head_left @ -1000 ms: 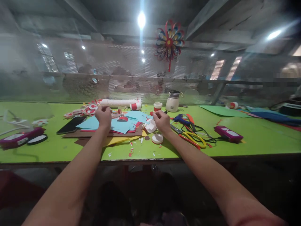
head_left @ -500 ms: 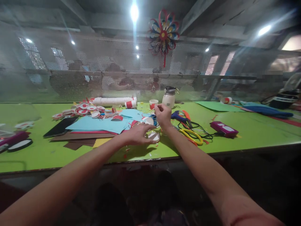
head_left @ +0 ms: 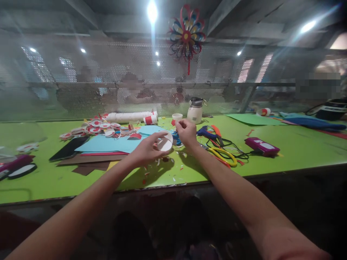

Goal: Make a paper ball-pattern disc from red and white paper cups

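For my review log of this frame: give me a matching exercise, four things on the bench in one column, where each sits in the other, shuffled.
Things:
1. white disc
2. yellow-handled scissors
3. black phone
4. paper pinwheel

Places:
A. hanging above the mesh screen
B. held in the left hand
C. right of the right hand, on the green table
D. left of the blue paper

Pairs: 1-B, 2-C, 3-D, 4-A
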A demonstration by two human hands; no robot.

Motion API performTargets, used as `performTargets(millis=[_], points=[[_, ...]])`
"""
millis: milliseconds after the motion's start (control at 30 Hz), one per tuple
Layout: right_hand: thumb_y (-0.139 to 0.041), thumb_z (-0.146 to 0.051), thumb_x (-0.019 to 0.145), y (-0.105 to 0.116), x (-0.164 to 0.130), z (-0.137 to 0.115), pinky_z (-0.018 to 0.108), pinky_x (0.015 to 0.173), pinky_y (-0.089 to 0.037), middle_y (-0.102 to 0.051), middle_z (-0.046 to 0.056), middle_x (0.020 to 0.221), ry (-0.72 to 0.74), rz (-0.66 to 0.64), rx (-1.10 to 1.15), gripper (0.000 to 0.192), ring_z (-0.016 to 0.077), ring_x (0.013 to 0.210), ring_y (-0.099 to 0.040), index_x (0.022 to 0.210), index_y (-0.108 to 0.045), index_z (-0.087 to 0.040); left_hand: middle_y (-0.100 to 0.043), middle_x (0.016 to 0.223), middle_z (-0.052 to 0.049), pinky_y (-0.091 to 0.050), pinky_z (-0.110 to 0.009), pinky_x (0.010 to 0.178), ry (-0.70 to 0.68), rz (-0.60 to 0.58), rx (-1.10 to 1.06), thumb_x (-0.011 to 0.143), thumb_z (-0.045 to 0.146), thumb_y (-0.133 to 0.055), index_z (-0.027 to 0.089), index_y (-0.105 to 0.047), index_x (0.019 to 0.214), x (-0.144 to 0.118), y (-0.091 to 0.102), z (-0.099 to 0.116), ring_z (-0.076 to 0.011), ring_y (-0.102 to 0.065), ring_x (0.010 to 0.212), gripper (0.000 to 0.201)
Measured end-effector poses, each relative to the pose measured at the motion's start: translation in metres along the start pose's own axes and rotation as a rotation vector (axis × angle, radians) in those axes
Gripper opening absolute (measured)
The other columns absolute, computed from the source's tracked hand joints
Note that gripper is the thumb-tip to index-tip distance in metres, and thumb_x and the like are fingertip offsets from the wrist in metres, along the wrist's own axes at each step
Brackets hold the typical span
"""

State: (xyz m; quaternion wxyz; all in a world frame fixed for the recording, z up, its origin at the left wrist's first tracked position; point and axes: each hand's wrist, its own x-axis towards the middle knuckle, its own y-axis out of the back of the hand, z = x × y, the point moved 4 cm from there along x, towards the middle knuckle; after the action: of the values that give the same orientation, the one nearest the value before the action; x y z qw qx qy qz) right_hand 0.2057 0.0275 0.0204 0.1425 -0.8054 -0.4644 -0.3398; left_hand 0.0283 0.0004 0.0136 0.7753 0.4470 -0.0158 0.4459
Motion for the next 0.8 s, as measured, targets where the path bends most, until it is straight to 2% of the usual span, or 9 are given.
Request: performTargets(millis=[133,233,333,400,467,567,633,800], points=[[-0.058,-0.039,0.076,-0.013,-0.012,-0.011,0.024,0.046,-0.039,-0.054,-0.003,0.051,-0.027,-0.203,0.088,0.024,0.0102,0.045,-0.046,0.066,-0.058,-0.017,-0.057,0.121,-0.015,-0.052,-0.035,0.075,0.036,0.312,0.125,0.068,0.031,-0.07,0.016,-0.05,0.124,-0.009,0.037,-0.019,-0.0256,-0.056,0.104,0.061],[-0.061,-0.041,0.075,-0.024,-0.024,-0.021,0.023,0.042,-0.038,-0.053,-0.004,0.048,-0.033,-0.398,0.127,0.026,0.0092,0.041,-0.044,0.065,-0.061,-0.017,-0.058,0.116,-0.015,-0.048,-0.044,0.085,0.048,0.391,0.191,0.064,0.024,-0.072,0.014,-0.054,0.116,-0.01,0.044,-0.037,-0.0296,-0.053,0.109,0.056],[-0.063,-0.04,0.075,-0.029,-0.033,-0.029,0.023,0.044,-0.037,-0.054,-0.004,0.049,-0.012,-0.521,0.129,0.025,0.0093,0.044,-0.045,0.065,-0.062,-0.016,-0.057,0.115,-0.014,-0.042,-0.048,0.095,0.049,0.397,0.159,0.063,0.02,-0.071,0.015,-0.057,0.108,-0.01,0.041,-0.046,-0.0302,-0.048,0.114,0.048],[-0.063,-0.037,0.075,-0.03,-0.036,-0.034,0.023,0.046,-0.037,-0.053,-0.004,0.049,0.009,-0.561,0.116,0.023,0.0095,0.046,-0.045,0.065,-0.063,-0.017,-0.056,0.116,-0.013,-0.042,-0.046,0.095,0.063,0.389,0.106,0.062,0.021,-0.072,0.016,-0.058,0.105,-0.011,0.038,-0.047,-0.0295,-0.047,0.115,0.045],[-0.062,-0.035,0.077,-0.03,-0.037,-0.037,0.024,0.048,-0.038,-0.053,-0.003,0.051,0.03,-0.581,0.1,0.021,0.0099,0.049,-0.046,0.065,-0.062,-0.017,-0.057,0.113,-0.01,-0.047,-0.043,0.088,0.094,0.362,0.023,0.061,0.023,-0.073,0.019,-0.057,0.105,-0.014,0.036,-0.049,-0.0274,-0.051,0.109,0.047],[-0.061,-0.032,0.078,-0.03,-0.038,-0.039,0.025,0.053,-0.041,-0.057,-0.001,0.06,0.063,-0.59,0.071,0.019,0.0112,0.055,-0.05,0.067,-0.063,-0.017,-0.063,0.093,-0.005,-0.051,-0.034,0.07,0.149,0.284,-0.148,0.06,0.025,-0.075,0.021,-0.052,0.111,-0.016,0.03,-0.054,-0.0206,-0.061,0.083,0.057],[-0.061,-0.03,0.078,-0.031,-0.04,-0.039,0.026,0.058,-0.043,-0.059,0.001,0.067,0.089,-0.6,0.047,0.016,0.0122,0.061,-0.054,0.069,-0.064,-0.017,-0.064,0.082,-0.002,-0.051,-0.031,0.063,0.173,0.238,-0.267,0.061,0.025,-0.075,0.02,-0.05,0.114,-0.016,0.025,-0.057,-0.0176,-0.062,0.071,0.06],[-0.062,-0.026,0.078,-0.039,-0.046,-0.034,0.026,0.06,-0.045,-0.057,0.001,0.073,0.14,-0.607,-0.047,0.014,0.0126,0.064,-0.054,0.068,-0.064,-0.017,-0.066,0.086,-0.005,-0.052,-0.032,0.065,0.214,0.167,-0.515,0.06,0.021,-0.077,0.018,-0.051,0.118,-0.016,0.014,-0.058,-0.0192,-0.063,0.076,0.063]])
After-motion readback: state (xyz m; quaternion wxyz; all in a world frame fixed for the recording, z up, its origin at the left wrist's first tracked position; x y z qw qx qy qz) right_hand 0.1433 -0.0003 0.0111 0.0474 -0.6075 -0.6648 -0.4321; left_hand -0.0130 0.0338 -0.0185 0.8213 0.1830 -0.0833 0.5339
